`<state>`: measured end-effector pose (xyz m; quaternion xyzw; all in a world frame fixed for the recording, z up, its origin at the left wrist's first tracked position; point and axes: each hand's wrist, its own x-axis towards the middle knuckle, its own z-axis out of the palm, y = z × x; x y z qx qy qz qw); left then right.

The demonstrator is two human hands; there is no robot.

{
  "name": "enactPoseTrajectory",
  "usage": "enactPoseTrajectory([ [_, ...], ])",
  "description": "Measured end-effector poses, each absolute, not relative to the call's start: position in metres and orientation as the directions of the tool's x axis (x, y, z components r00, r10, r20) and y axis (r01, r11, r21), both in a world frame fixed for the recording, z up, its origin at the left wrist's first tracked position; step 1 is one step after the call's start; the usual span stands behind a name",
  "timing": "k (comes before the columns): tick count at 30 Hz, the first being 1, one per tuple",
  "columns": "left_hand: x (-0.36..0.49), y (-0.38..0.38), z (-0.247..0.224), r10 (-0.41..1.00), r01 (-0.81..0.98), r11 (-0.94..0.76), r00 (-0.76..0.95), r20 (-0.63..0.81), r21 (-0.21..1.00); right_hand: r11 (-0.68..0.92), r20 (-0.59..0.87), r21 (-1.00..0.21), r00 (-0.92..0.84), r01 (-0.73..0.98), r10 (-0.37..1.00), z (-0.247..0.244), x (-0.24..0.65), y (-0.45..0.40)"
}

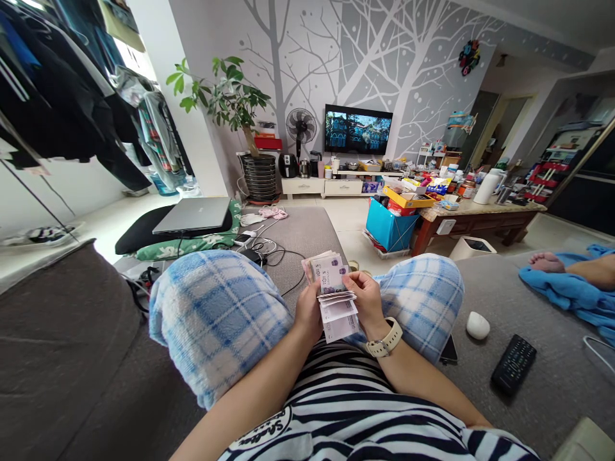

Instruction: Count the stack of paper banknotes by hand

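A bundle of pale purple banknotes (331, 278) is held up over my lap, between my knees. My left hand (309, 309) is closed around the bundle's left edge. On the right side, my right hand (366, 296) pinches the notes with thumb and fingers. Several notes fan upward, while others fold down toward me with their lower ends hanging over my striped shirt (346, 378). A cream-strapped watch (385, 339) is on my right wrist. Parts of the fingers behind the notes are hidden.
On the grey sofa to my right lie a black remote control (513, 363), a white rounded case (478, 326) and a phone (450, 351). A person's foot (546, 264) rests beyond on blue cloth. A laptop (193, 215) and tangled cables (269, 246) lie ahead on the left.
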<state>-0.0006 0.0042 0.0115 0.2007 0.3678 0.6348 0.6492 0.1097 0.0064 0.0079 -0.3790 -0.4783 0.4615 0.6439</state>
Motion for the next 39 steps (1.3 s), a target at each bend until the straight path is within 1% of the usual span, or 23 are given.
enactPoseTrajectory([
  [6, 0.0004, 0.0029, 0.013, 0.97, -0.673, 0.12, -0.076, -0.229, 0.73, 0.313, 0.295, -0.93, 0.114, -0.195, 0.949, 0.0069, 0.1106, 0.007],
  [11, -0.0003, 0.0019, 0.0124, 0.978, -0.647, 0.04, -0.132, -0.163, 0.761, 0.326, 0.309, -0.928, 0.113, -0.182, 0.944, 0.0063, 0.1109, 0.0076],
  [14, -0.0006, 0.0037, 0.0107, 0.979, -0.641, 0.025, -0.14, -0.149, 0.767, 0.329, 0.312, -0.927, 0.115, -0.181, 0.943, 0.0063, 0.1107, 0.0077],
  [20, 0.001, 0.0056, 0.0097, 0.979, -0.684, 0.051, -0.111, -0.173, 0.728, 0.333, 0.314, -0.917, 0.118, -0.22, 0.942, 0.004, 0.1114, 0.0107],
  [26, 0.0, 0.0021, 0.0113, 0.985, -0.648, 0.065, -0.083, -0.155, 0.759, 0.311, 0.262, -0.921, 0.216, -0.235, 0.941, 0.0044, 0.1121, 0.0147],
  [30, 0.0, 0.0016, 0.0125, 0.985, -0.647, 0.063, -0.084, -0.153, 0.76, 0.276, 0.238, -0.931, 0.176, -0.238, 0.955, 0.0036, 0.1121, 0.0151],
  [34, 0.0005, 0.0047, 0.0109, 0.977, -0.662, 0.053, -0.121, -0.177, 0.747, 0.289, 0.254, -0.936, 0.184, -0.201, 0.95, 0.0016, 0.1123, 0.0152],
  [39, 0.0005, 0.008, 0.0083, 0.977, -0.694, 0.056, -0.109, -0.181, 0.718, 0.293, 0.26, -0.935, 0.174, -0.202, 0.95, 0.002, 0.1123, 0.0144],
])
